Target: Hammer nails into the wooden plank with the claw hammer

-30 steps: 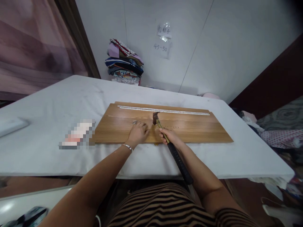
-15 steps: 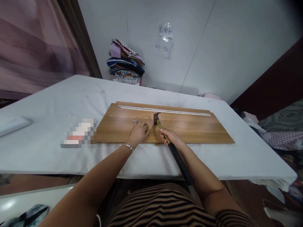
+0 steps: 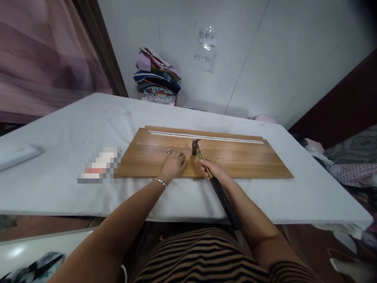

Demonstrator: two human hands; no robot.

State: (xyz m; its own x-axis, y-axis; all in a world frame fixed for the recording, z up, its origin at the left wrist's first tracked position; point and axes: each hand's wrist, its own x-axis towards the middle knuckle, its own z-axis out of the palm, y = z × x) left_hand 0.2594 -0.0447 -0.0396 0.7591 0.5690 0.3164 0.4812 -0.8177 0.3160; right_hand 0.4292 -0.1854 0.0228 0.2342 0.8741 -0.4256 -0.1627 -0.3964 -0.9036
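A claw hammer (image 3: 225,198) with a rusty head, yellowish neck and black grip is in my right hand (image 3: 214,169), its fingers wrapped round the neck close to the head. The hammer head is over the middle of a wooden board (image 3: 250,165); whether it touches the wood I cannot tell. My left hand (image 3: 174,163) rests on the board left of the hammer, palm down, its fingers loosely bent and seemingly holding nothing. Several loose nails (image 3: 169,151) lie just beyond its knuckles. A row of small dark nails or holes (image 3: 216,158) runs along the board right of the hammer.
Two white measuring strips (image 3: 206,137) run along the board's far side. The board lies on a white-covered table (image 3: 118,118). A blurred-out pale item (image 3: 100,165) is left of the board. Folded cloths (image 3: 157,78) are stacked against the wall behind.
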